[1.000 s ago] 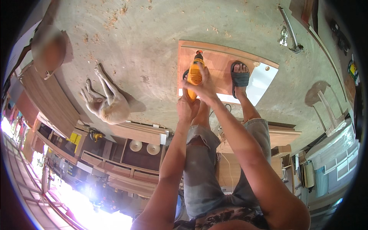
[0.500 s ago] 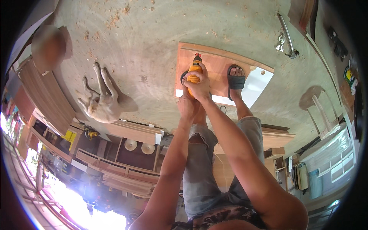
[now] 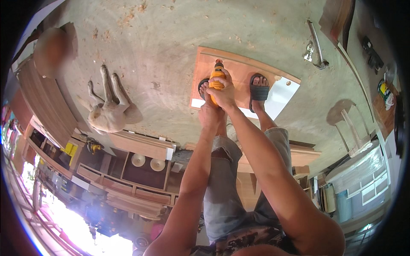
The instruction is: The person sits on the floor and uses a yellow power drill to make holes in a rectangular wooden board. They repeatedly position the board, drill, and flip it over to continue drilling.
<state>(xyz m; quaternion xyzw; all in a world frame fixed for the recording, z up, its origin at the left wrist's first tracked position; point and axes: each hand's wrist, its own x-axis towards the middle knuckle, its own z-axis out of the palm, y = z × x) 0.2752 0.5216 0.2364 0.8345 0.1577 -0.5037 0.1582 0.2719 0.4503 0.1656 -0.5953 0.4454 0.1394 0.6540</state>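
Both of my hands are closed around a yellow power drill (image 3: 217, 83) with a black chuck and a small red tip. My right hand (image 3: 224, 94) wraps its body, while my left hand (image 3: 209, 114) grips lower, at the rear end, which is mostly hidden by the fingers. The tip points away from me over a wooden board (image 3: 237, 74) lying on the floor; I cannot tell whether it touches the surface. The board has a white near edge and a round hole (image 3: 288, 83) at its right end. My sandaled feet (image 3: 259, 92) stand on it.
A dog (image 3: 107, 115) lies on the concrete floor to the left. A metal bar (image 3: 315, 40) lies at the far right, near a wooden stool (image 3: 352, 128). Wooden panels (image 3: 49, 102) and cabinet frames (image 3: 128, 179) stand at the left. Wood shavings (image 3: 128, 17) are scattered at the far side.
The view has shifted slightly, and most things sit a little further left in it. The dog's legs have moved. Both hands keep their hold on the drill over the same end of the board.
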